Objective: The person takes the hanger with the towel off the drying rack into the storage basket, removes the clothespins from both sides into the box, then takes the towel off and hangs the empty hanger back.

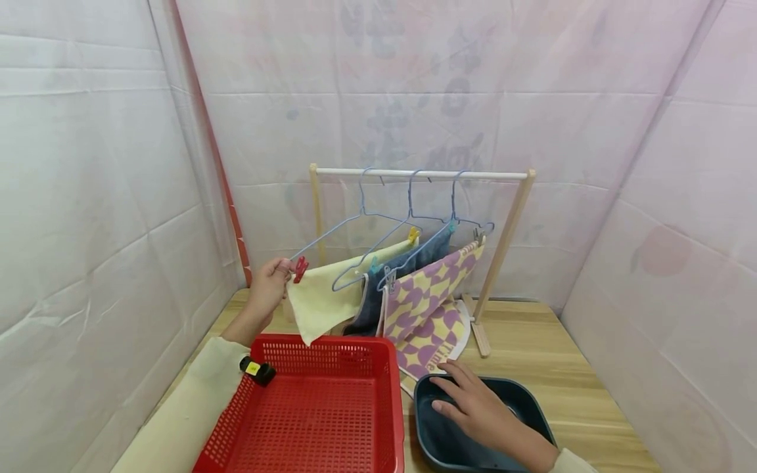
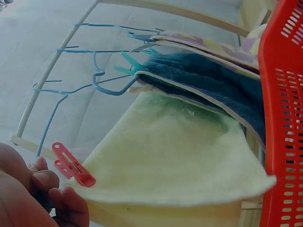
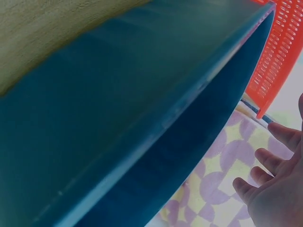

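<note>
My left hand (image 1: 267, 289) grips the near left end of a blue wire hanger (image 1: 325, 236), right beside a red clothespin (image 1: 300, 269). That clothespin holds a corner of a pale yellow towel (image 1: 331, 289), and a yellow clothespin (image 1: 413, 234) holds its far end. In the left wrist view, curled fingers (image 2: 45, 179) close around the hanger's end next to the towel corner. My right hand (image 1: 476, 404) hovers over a dark teal basin (image 1: 421, 420), fingers spread and holding nothing. In the right wrist view its fingers overlap a purple-and-yellow patterned towel (image 3: 222, 165).
A wooden rack (image 1: 503, 253) with a white rod (image 1: 497, 175) carries three blue hangers. A dark blue towel (image 1: 434, 251) and the patterned towel hang to the yellow one's right. A red perforated basket (image 1: 387, 394) stands in front, left of the basin. White sheets surround the wooden table (image 1: 568, 368).
</note>
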A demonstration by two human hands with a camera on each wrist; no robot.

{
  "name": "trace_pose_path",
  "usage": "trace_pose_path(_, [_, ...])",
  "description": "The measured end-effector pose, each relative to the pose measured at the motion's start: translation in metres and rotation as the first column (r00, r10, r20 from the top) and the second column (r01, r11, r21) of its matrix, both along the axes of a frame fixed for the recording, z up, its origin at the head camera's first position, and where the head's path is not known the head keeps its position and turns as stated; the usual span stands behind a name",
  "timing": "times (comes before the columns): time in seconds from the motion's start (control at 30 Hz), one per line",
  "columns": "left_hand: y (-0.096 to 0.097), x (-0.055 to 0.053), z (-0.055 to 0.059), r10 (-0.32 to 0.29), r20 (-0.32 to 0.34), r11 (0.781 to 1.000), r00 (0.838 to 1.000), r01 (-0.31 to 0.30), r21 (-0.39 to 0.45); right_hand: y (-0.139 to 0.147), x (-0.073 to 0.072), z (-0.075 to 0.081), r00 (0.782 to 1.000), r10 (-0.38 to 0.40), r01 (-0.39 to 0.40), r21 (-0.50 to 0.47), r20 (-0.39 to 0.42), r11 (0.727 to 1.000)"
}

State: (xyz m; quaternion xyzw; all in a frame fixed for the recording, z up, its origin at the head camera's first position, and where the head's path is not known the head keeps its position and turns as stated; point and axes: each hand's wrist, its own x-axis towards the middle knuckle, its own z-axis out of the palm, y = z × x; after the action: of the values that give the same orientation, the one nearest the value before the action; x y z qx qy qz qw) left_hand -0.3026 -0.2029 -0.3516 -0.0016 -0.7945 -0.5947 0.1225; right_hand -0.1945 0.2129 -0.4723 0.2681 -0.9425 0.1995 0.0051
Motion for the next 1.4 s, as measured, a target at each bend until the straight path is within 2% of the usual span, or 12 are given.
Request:
trace_pose_path(0.17, [0.000, 0.000, 0.001, 0.011, 0.016, 1.000, 1.000, -0.012, 0.018, 0.001, 0.000, -0.002, 1.000, -0.003, 0.003, -0.003, 0.011, 1.000])
trace_pose_path(0.43, [0.001, 0.000, 0.007, 0.021, -0.002, 0.998, 1.000, -0.021, 0.057, 0.002, 0.002, -0.001, 0.999, -0.021, 0.021, -0.018, 0.030, 1.000])
trace_pose_path(0.7, [0.000, -0.001, 0.011, 0.057, 0.000, 0.996, 0.998, -0.057, 0.068, 0.003, 0.001, -0.005, 1.000, -0.012, 0.011, -0.017, -0.016, 1.000])
trace_pose_path(1.07, [-0.007, 0.003, 0.016, 0.077, 0.025, 0.993, 0.997, -0.079, 0.091, 0.004, 0.000, -0.007, 1.000, -0.009, 0.009, -0.021, -0.022, 1.000])
trace_pose_path(1.4, [-0.017, 0.010, 0.014, 0.098, 0.032, 0.987, 0.995, -0.102, 0.121, 0.007, 0.001, -0.008, 0.997, -0.038, 0.040, -0.021, 0.069, 0.999])
